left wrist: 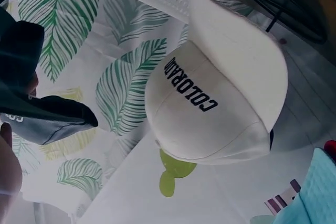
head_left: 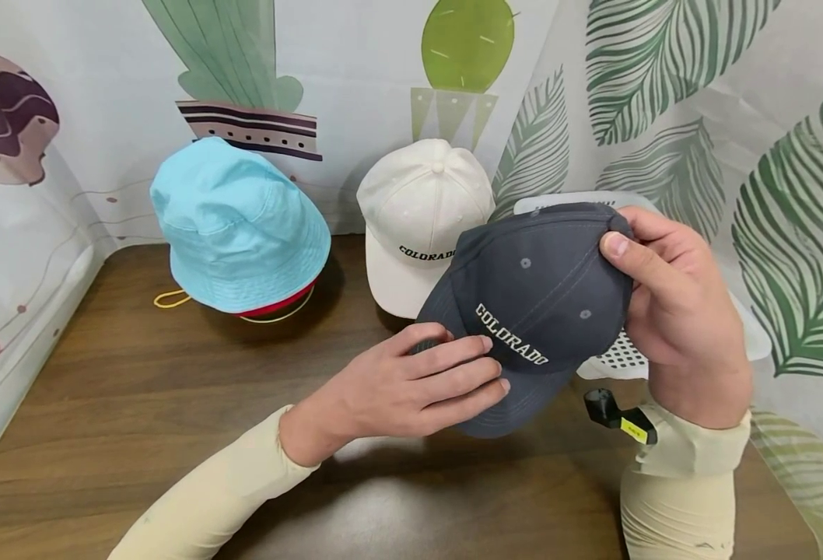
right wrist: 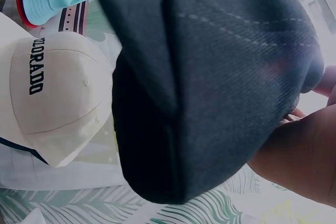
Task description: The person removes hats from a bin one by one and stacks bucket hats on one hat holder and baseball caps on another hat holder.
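A dark navy baseball cap (head_left: 537, 311) with "COLORADO" on its front is held up above the table, tilted with its brim down. My right hand (head_left: 684, 295) grips its rear edge at the right, thumb on the outside and the other fingers behind the fabric. Fairly straight fingers of my left hand (head_left: 411, 381) lie across the brim and the lettering; whether the thumb is beneath is hidden. In the right wrist view, the navy cap (right wrist: 226, 77) fills the middle. Behind it stands a cream baseball cap (head_left: 425, 194) with the same word in black.
A light blue bucket hat (head_left: 236, 225) stands at the left over something red, with a yellow cord loop (head_left: 172, 299) beside it. A white perforated object (head_left: 625, 358) is partly hidden behind the navy cap. Leaf-patterned fabric (head_left: 684, 62) backs the brown wooden table (head_left: 138, 435).
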Demonstrator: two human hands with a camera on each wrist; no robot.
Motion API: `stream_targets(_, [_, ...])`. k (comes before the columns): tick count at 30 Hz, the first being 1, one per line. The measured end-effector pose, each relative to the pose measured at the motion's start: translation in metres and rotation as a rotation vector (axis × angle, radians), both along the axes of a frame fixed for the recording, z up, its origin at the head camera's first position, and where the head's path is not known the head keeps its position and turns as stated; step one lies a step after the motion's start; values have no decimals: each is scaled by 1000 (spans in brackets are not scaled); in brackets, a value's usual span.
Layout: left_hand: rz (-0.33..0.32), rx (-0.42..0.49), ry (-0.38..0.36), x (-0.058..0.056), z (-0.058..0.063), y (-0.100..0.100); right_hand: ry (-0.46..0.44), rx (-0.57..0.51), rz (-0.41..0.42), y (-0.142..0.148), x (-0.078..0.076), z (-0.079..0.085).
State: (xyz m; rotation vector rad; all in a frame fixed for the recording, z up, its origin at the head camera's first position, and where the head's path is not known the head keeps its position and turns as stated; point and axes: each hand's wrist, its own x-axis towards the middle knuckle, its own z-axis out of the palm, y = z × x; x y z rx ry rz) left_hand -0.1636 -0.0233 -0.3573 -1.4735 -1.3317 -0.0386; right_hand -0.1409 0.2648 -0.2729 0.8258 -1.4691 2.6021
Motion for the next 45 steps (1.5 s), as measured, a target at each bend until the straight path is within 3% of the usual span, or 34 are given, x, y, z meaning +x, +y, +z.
stream_targets(9, [-74,57,78,-6,2,2,7,-7,17,-1,-2,0])
stream_targets(20, [-124,212,6,-11,6,-1,48,15,21,0,-3,-1])
stream_targets(27, [-220,326,-168,-16,0,-6,119,8,69,0,-5,-4])
stream_targets(32, [-308,411,-334,-13,9,-7,157,42,78,3,-5,-6])
stream_targets(37, [-451,482,-507,-8,22,-8,82,37,16,2,1,-3])
stream_targets(45, [-618,511,-679,-5,34,-12,-21,62,-94,-3,10,-3])
